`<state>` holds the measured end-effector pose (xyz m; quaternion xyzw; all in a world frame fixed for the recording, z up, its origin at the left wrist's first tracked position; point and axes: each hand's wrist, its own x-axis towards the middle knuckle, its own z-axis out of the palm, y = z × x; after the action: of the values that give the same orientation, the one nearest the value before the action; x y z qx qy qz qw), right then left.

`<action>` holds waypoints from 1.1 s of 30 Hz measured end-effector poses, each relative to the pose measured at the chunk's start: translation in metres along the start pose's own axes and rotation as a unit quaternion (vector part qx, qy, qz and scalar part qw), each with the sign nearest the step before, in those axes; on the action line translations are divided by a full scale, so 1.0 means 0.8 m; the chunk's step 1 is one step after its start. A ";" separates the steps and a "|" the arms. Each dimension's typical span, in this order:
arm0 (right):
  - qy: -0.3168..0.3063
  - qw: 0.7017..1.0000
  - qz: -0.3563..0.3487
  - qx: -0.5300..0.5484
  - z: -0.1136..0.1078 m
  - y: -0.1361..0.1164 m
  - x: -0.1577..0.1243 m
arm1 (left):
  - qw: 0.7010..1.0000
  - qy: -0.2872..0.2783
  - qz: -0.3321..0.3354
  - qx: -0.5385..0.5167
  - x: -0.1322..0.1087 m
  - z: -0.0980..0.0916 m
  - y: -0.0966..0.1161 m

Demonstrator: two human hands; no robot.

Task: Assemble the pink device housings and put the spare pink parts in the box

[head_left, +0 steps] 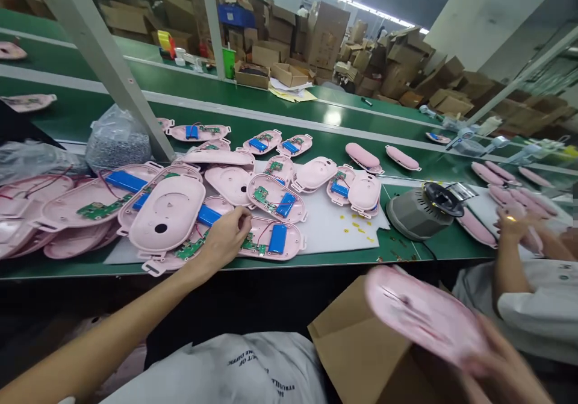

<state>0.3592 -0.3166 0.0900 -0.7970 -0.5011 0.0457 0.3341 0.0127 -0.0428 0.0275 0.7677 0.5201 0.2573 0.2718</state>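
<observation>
My right hand (494, 356), blurred by motion, grips one end of a pink oval plastic shell (419, 313) above an open cardboard box (356, 338). The shell's inner side shows, but its details are smeared. Over the bench, my left hand (230, 232) has its fingers curled together; whatever may be in them is hidden. Just beside it lies an open pink shell with a blue battery (277, 239) and a green circuit board (253, 247). To its left, a closed-looking shell cover (168, 214) with a black round hole rests on another open half.
More pink shells with boards and batteries are heaped at left (90, 211). A bag of small parts (118, 139) leans by a slanted post (108, 61). A grey machine (418, 208) stands right of the white foam sheet (334, 229). A co-worker's hands (515, 223) work at far right.
</observation>
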 end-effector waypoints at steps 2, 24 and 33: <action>-0.052 0.996 -0.039 0.067 0.046 -0.037 0.026 | 0.997 0.021 -0.007 -0.072 -0.005 -0.002 -0.006; -0.092 0.962 -0.171 0.190 0.220 -0.200 0.176 | 0.960 -0.009 0.279 -0.009 -0.018 -0.053 -0.030; -0.013 0.946 -0.265 0.187 0.276 -0.228 0.105 | 0.931 0.154 0.303 0.135 -0.053 -0.046 -0.039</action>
<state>0.1709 -0.0892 0.0469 -0.5579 -0.6812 0.0584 0.4703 -0.0469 -0.0675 0.0280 0.8694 0.3281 0.3694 -0.0087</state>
